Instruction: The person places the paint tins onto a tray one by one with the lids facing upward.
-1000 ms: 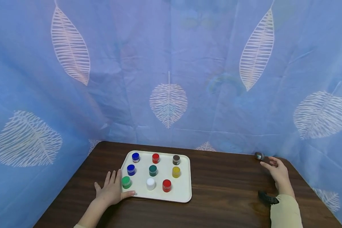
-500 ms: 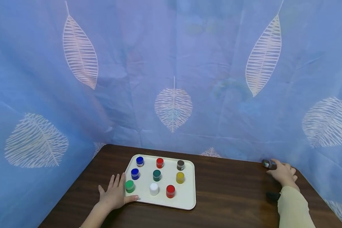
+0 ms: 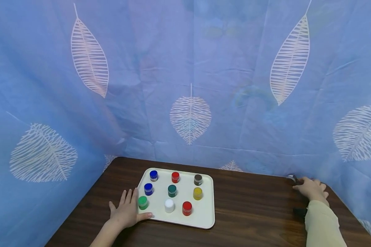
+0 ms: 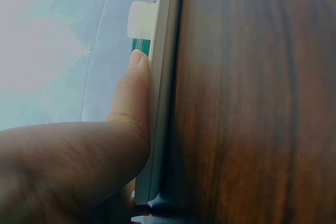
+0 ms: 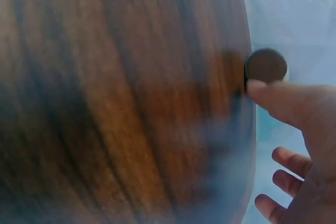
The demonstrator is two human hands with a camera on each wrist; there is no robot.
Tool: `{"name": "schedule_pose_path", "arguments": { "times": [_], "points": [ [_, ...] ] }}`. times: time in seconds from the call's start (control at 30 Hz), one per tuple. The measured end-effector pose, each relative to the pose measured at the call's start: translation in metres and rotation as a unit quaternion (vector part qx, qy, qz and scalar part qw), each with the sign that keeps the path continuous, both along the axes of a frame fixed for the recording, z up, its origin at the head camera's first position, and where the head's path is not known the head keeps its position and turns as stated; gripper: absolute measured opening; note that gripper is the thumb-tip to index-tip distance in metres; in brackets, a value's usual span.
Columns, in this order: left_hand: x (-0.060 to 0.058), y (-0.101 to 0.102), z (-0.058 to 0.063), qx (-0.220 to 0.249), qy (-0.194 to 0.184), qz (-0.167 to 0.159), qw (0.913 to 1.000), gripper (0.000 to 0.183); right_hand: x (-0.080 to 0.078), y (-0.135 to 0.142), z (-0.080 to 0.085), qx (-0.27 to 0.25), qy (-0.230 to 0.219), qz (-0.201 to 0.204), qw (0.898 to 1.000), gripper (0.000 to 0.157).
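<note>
My left hand [image 3: 123,212] lies spread at the left end of a white tray [image 3: 204,219]. Its fingers are straight beside the tray, and the thumb [image 4: 131,87] rests over the near rim. On the tray stand several small paint jars, with a green-lidded jar [image 3: 143,202] nearest my fingers and a white jar [image 3: 169,206] beyond the thumb. At the far right of the table my right hand [image 3: 312,189] pinches a dark-lidded paint jar [image 5: 266,64]. The thumb overlaps the lid's edge; the index finger is hidden in the right wrist view, the other fingers loosely bent.
The dark wooden table [image 3: 250,202] ends at a blue leaf-print curtain [image 3: 235,103] behind and at both sides. Further jars on the tray include yellow [image 3: 198,193], red [image 3: 187,208] and dark green [image 3: 172,190]. A black device [image 3: 300,212] sits at my right wrist.
My right hand has reached to the dark-lidded jar at the far right, its thumb and index finger coming onto it. My left hand stays at the tray; the head view has shifted slightly.
</note>
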State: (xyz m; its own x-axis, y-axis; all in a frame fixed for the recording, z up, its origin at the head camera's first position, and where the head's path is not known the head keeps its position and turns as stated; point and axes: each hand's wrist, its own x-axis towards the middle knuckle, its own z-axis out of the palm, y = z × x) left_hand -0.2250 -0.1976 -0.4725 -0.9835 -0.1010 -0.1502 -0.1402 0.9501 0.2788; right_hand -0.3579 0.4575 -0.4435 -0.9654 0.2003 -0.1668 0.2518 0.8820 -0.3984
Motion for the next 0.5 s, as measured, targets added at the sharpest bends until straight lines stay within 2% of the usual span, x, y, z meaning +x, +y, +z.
{"name": "schedule_pose_path", "arguments": {
  "times": [0.17, 0.23, 0.5],
  "points": [
    [-0.001, -0.001, 0.003, -0.002, -0.001, 0.002, 1.0, 0.129, -0.005, -0.011, 0.004, 0.002, -0.013, -0.002, 1.0, 0.099],
    [-0.002, -0.001, 0.002, 0.0, -0.001, 0.003, 1.0, 0.13, -0.007, -0.017, 0.006, 0.004, -0.008, -0.012, 1.0, 0.105],
    [-0.002, 0.0, -0.004, 0.003, -0.005, 0.007, 1.0, 0.131, -0.01, -0.037, 0.002, -0.001, 0.017, -0.082, 0.996, 0.095]
  ]
}}
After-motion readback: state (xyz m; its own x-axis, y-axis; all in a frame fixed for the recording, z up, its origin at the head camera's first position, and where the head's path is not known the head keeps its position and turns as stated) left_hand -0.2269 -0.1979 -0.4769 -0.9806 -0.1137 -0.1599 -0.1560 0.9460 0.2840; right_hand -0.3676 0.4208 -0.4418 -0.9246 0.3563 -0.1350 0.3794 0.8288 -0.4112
